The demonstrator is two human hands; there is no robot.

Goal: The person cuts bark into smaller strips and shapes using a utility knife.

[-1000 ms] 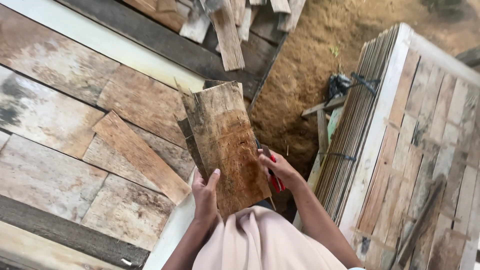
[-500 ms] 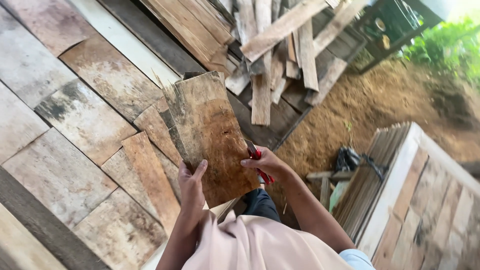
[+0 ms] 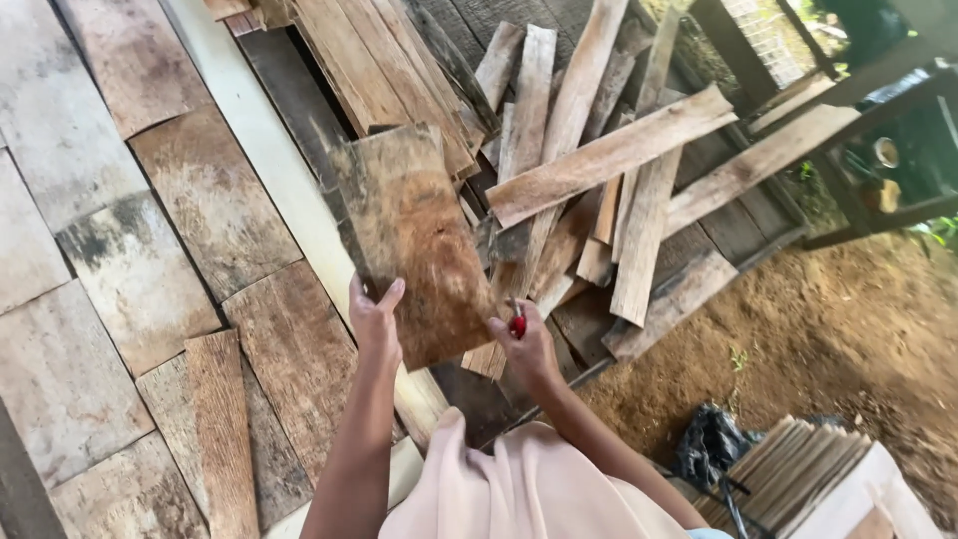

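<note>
My left hand is clamped on the lower left edge of a thin stack of brown wooden sheets, thumb up over the front face. My right hand grips the lower right edge of the same stack, and there's a small red tool tucked in that fist too — can't tell what kind, only a bit of red shows. The stack is up off the floor, held between both hands and tilted a little to the left, its face mottled brown and a bit blurred.

Below and left of it lies a floor of flat wooden sheets set out edge to edge, with a pale plank running diagonally along their border. Just behind the stack there's a messy heap of wood offcuts, strips crossing every which way. To the right it's bare dirt ground — and near my right elbow a bundle of thin slats stands on edge beside a black bag.
</note>
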